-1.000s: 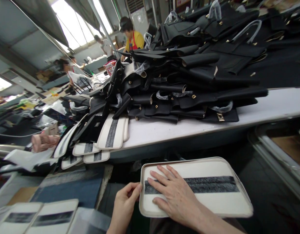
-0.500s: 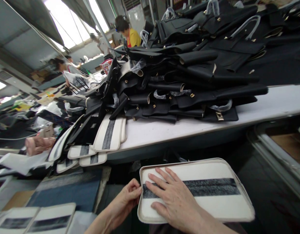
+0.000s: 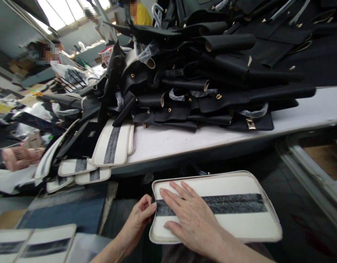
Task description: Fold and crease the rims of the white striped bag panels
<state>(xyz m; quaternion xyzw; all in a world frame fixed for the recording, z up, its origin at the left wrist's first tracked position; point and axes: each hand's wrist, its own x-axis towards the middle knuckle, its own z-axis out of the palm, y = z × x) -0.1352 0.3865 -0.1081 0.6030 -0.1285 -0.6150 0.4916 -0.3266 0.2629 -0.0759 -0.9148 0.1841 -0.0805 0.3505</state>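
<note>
A white panel [image 3: 239,228] with rounded corners, a raised edging and a dark band along its middle lies across my lap. It looks like the base of a bag. My right hand [image 3: 188,215] rests flat on its left half, fingers spread, covering part of the dark band. At the panel's left short end, my left hand [image 3: 142,212] is closed, with thumb and fingers pinching the edge near the dark band. What lies between those fingertips is mostly hidden. Dark material shows just past the panel's far edge.
Black bags [image 3: 179,113] with gold clasps and plastic-wrapped handles are heaped on the white table [image 3: 163,144]. Similar striped panels [image 3: 98,146] overhang its left edge; others [image 3: 52,235] lie lower left. A pink fan [image 3: 19,159] stands far left. Several people work behind. Metal framing [image 3: 302,164] is at right.
The camera view has shifted, so the table and heap appear further left and higher. Both hands keep nearly the same hold on the panel, with the left fingers still at its edge.
</note>
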